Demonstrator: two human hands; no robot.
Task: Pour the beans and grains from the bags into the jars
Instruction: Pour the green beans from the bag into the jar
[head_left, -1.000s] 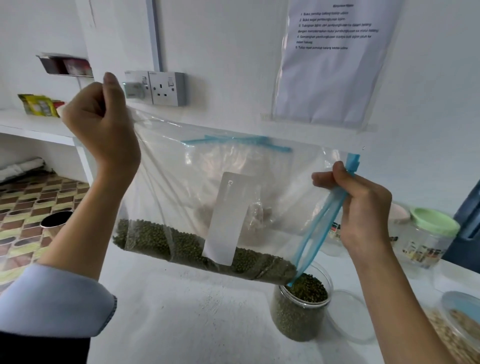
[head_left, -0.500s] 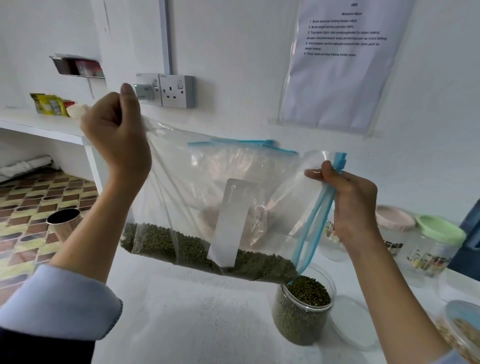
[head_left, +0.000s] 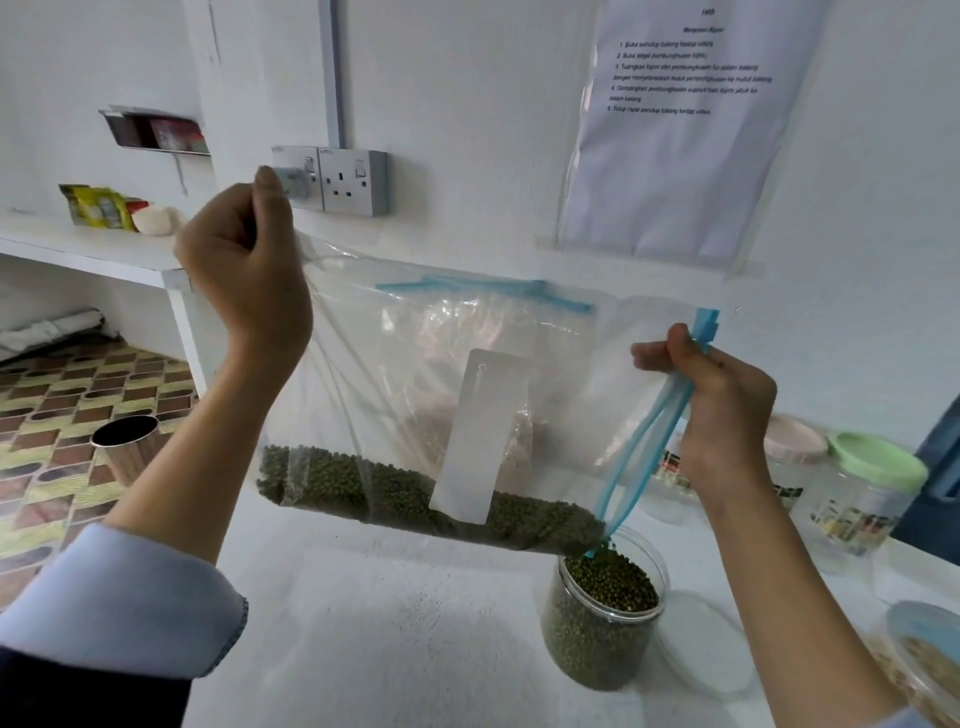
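A person is holding a clear zip bag (head_left: 415, 374) above a white bench (head_left: 363, 623), tilting it down toward the right. The left hand (head_left: 244, 270) is gripping the bag's raised closed corner in a curled fist; the right hand (head_left: 722, 410) is pinching the blue zip edge (head_left: 649, 447) at the open mouth. Green beans (head_left: 405, 493) are lying along the bag's lower fold, sloping toward the mouth, and a white label strip (head_left: 480, 436) is showing on the bag's near face.

The bag's lowest corner is hanging just over the rim of an open clear jar (head_left: 602, 618) standing on the bench, which is holding green beans almost to the top. Whether the corner is touching the rim cannot be told. A clear lid (head_left: 706, 644) is lying flat on the bench just right of this jar.

Behind the right wrist, a jar with a pink lid (head_left: 795, 441) and a jar with a green lid (head_left: 872, 467) are standing closed; their contents cannot be made out. At the lower right edge, a container (head_left: 924, 660) holding pale grain is partly showing. A metal cup (head_left: 130, 447) is standing at the left, beyond the bench. A printed sheet (head_left: 685, 130) and a double wall socket (head_left: 337, 179) are hanging on the wall.
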